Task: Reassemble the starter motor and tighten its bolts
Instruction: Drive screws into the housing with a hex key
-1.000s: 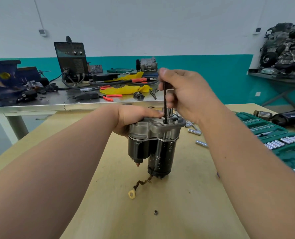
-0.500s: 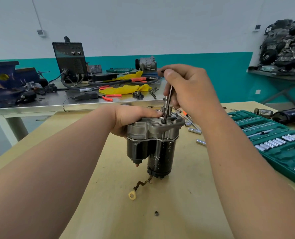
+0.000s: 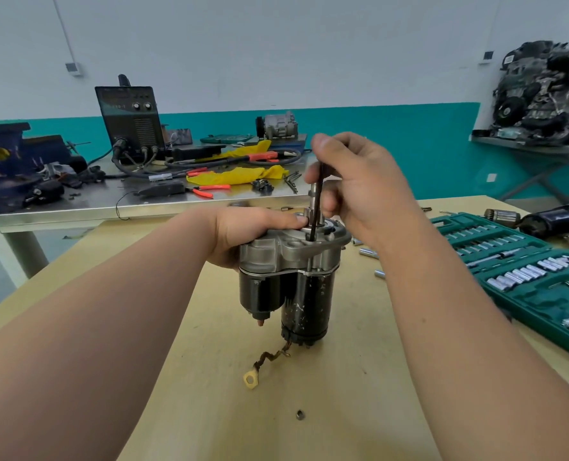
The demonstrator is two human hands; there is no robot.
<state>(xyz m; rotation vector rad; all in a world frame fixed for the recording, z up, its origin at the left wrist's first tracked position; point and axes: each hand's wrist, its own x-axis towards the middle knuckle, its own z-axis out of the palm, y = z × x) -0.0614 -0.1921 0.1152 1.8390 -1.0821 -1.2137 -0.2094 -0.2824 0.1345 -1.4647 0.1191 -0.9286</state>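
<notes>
A thin dark rod (image 3: 314, 214) is pinched near its upper part between the curled fingers and the thumb of the right hand (image 3: 359, 188). The rod is held almost upright, and its lower end is set into the grey top housing of the starter motor (image 3: 296, 287). What kind of tip it has cannot be told.

The housing is gripped from its left side by the left hand (image 3: 246, 231), with the fingers wrapped around it and the thumb (image 3: 289, 222) laid flat on the top face, just beside the rod.

The starter motor is kept upright over the wooden table (image 3: 210, 410), with the grey housing up and the two black cylinders down. Whether it rests on the table cannot be told. A short cable with a yellow ring terminal (image 3: 250, 380) hangs from below the motor onto the table, and a small nut (image 3: 299, 414) is seen nearer to the person than this.

To the right of the motor a few loose sockets (image 3: 368, 251) are lying, and further right an open green socket case (image 3: 526, 294) is placed. Behind the motor a steel bench (image 3: 76, 211) is standing, on which a black machine with knobs (image 3: 130, 121), a yellow cloth (image 3: 240, 176) and red-handled pliers (image 3: 206, 189) are seen.
</notes>
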